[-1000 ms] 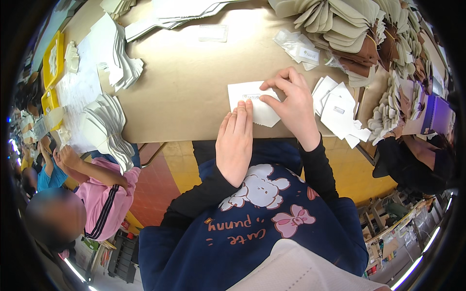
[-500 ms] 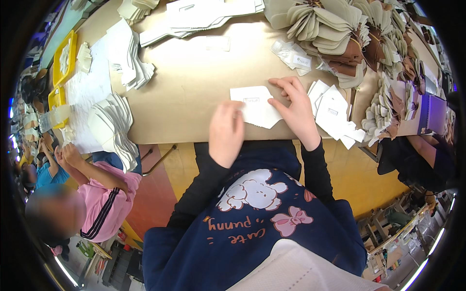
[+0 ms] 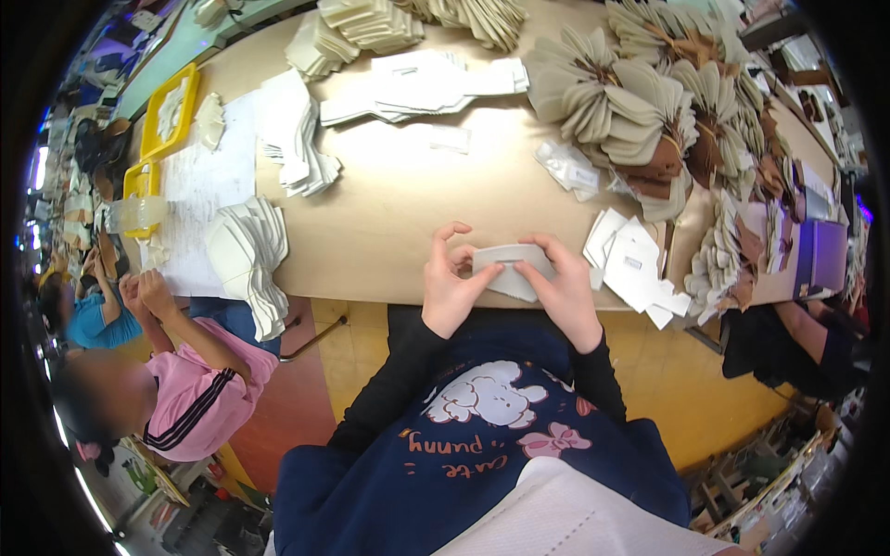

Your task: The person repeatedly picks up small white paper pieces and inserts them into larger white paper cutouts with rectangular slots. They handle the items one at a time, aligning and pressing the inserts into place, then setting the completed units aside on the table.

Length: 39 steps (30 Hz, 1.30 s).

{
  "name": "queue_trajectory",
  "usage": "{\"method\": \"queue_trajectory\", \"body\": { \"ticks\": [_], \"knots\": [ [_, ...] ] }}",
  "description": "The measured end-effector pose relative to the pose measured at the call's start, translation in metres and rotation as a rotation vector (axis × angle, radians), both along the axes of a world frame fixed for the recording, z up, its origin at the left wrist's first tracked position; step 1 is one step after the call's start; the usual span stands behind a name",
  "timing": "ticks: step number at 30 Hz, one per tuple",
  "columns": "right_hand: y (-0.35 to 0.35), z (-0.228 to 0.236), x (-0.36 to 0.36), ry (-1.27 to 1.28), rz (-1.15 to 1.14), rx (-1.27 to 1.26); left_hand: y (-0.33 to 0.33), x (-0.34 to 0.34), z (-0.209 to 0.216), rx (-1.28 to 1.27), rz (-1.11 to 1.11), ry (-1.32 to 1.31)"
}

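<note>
A pale, flat cut piece (image 3: 515, 256), like thin leather or card, is held up at the near edge of the table between both hands. My left hand (image 3: 451, 280) pinches its left end, with the thumb on the near face and the forefinger curled above. My right hand (image 3: 564, 285) grips its right side, the thumb pressing near the middle. The two thumb tips almost meet. The fingers behind the piece are partly hidden. Just right of my right hand lie several similar white pieces (image 3: 632, 263), overlapping, with a small label on one.
Stacks of white pieces lie at left (image 3: 243, 255) and at the back (image 3: 417, 88). Tied bundles of beige and brown pieces (image 3: 640, 102) fill the back right. Clear plastic bits (image 3: 567, 170) lie before them. Yellow trays (image 3: 171, 111) stand far left, near a person in pink (image 3: 209, 394).
The piece lay flat on the table and is now lifted and tilted in both hands. My left hand has closed on it, and the view has shifted so the table appears lower.
</note>
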State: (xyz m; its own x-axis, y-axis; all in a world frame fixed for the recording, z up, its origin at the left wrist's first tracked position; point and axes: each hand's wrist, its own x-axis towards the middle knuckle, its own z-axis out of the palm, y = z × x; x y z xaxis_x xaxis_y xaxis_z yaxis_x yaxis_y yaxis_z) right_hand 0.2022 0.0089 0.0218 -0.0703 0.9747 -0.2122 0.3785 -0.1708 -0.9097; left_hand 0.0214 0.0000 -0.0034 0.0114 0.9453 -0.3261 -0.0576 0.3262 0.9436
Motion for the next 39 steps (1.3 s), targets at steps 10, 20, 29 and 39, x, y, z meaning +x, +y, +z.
{"method": "queue_trajectory", "body": {
  "ticks": [10,20,29,39],
  "knots": [
    [-0.022,0.027,0.103,0.004,-0.394,-0.026,0.117,-0.028,0.003,0.598,-0.079,0.603],
    [-0.035,0.027,0.105,-0.414,-0.38,0.271,0.243,-0.099,-0.014,0.593,0.108,1.07],
    [-0.009,0.033,0.007,-0.242,-0.063,0.431,0.104,-0.057,0.038,0.858,-0.187,0.527],
    [-0.004,0.016,0.003,-0.154,0.037,0.165,0.067,-0.042,0.023,0.293,-0.222,0.108]
  ]
}}
